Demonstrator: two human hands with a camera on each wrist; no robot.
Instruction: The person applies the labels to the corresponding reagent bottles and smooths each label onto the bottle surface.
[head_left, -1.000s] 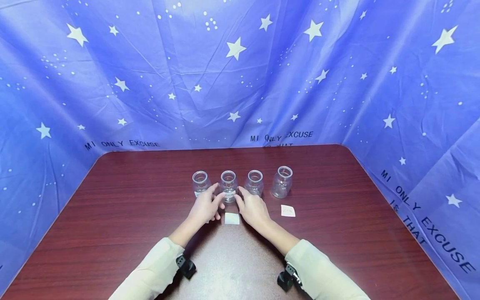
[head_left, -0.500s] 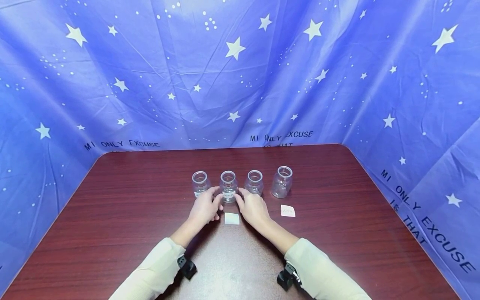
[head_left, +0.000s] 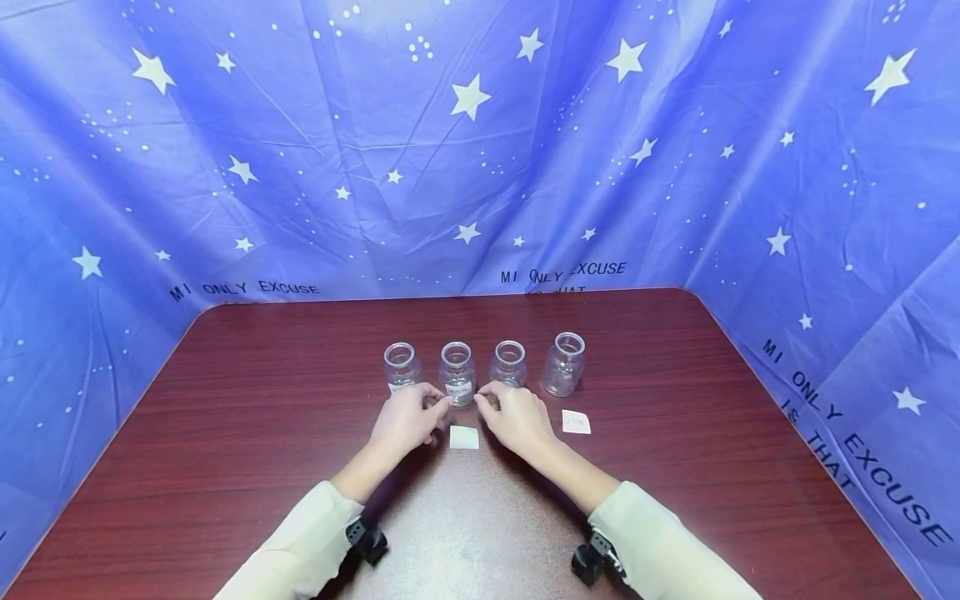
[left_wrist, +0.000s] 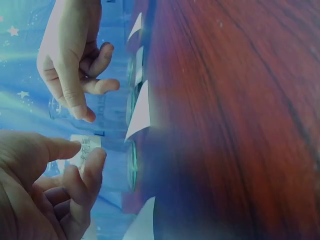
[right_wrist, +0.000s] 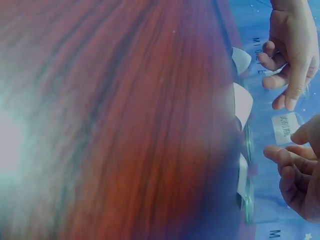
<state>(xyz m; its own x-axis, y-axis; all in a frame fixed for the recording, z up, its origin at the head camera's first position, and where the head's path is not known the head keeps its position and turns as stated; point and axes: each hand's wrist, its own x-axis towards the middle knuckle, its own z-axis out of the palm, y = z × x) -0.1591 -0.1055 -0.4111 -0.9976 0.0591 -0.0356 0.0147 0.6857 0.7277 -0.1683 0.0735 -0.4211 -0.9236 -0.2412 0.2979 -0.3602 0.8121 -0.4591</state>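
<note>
Left hand (head_left: 407, 418) and right hand (head_left: 519, 421) have eased back slightly from the labelled jar (head_left: 457, 375), fingers relaxed and empty to either side, jar upright on table (head_left: 292, 358) between two other jars (head_left: 509, 368).

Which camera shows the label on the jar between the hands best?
The right wrist view: the label is mostly uncovered, and its dark writing shows clearest. In the left wrist view, the left hand covers part of it. The head view shows it too, but tiny.
</note>
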